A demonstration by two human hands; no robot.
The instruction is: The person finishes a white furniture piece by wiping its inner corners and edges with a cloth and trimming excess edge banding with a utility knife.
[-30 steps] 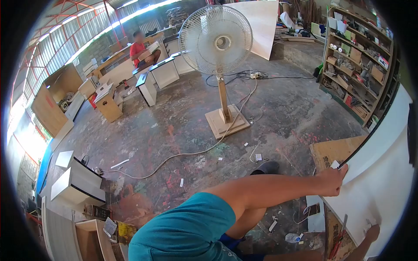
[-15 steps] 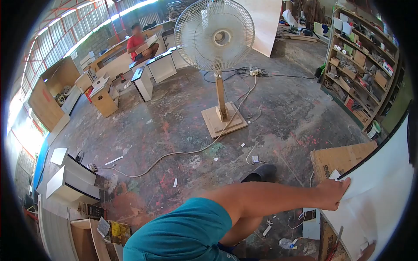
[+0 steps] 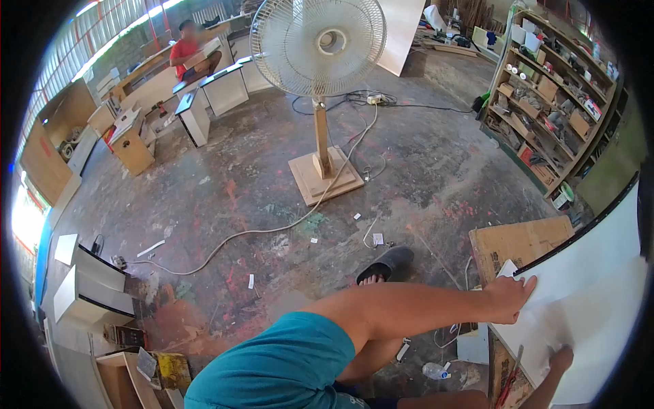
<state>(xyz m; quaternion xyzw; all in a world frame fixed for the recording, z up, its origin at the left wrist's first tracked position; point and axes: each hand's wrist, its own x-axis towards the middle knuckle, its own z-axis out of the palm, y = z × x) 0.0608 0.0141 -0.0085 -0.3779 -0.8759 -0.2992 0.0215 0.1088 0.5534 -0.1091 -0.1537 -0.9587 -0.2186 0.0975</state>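
Observation:
A large white panel [image 3: 599, 286] with a black edge strip [image 3: 579, 228] fills the lower right. My left hand [image 3: 507, 298] is closed at its near edge, just below the end of the strip, fingers curled against the panel. Farther down, my right hand [image 3: 560, 358] touches the white face with its fingers drawn in; whether anything is in them is hidden. A thin grey tool with red at its lower end [image 3: 511, 378] lies beside the panel. Under the panel's far corner sits a brown board [image 3: 521, 245].
A pedestal fan [image 3: 319, 44] stands ahead on a wooden base, its cable [image 3: 238, 235] crossing the floor. Shelving [image 3: 545, 102] is at right. White box-like pieces [image 3: 95, 279] stand at left. A person in red [image 3: 187, 54] sits at the back. A plastic bottle [image 3: 434, 371] lies below.
My view has turned right and down, shifting the room leftward. My right hand, barely visible at the bottom before, now shows farther up on the panel. My left hand stays at its edge.

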